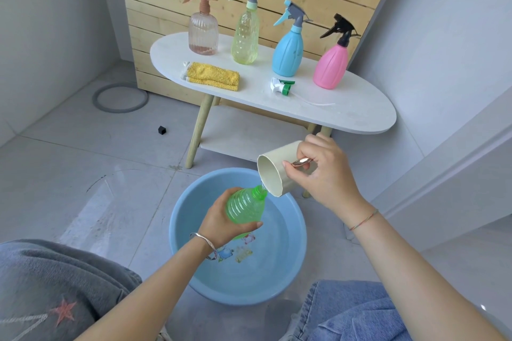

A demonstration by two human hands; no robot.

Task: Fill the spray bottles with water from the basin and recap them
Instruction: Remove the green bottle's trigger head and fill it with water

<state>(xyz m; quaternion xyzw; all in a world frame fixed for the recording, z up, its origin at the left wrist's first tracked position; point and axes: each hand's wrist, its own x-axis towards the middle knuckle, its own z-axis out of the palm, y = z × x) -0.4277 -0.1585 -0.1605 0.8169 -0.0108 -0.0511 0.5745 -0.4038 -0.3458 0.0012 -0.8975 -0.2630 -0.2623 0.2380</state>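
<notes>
Closest to me, my knees in grey and blue denim frame a light blue plastic basin (285,252) on the tiled floor. Above it, my left hand (221,220) wraps its fingers and thumb round the body of an uncapped green spray bottle (246,205), tilted with its open neck pointing up and to the right. My right hand (325,174) pinches the rose-gold handle of a cream cup (273,171), tipped so its lip sits at the bottle's neck, with a thin stream of water running in. Beyond, a white oval side table (354,111) holds the loose green and white trigger sprayer (281,86) lying on its side, with a folded yellow cloth (212,76) well to its left. Behind these stand four capped spray bottles in a row: clear pink bottle (203,33), yellow-green bottle (245,36), blue bottle (286,52), pink bottle (331,66). Wooden slats back the table.
</notes>
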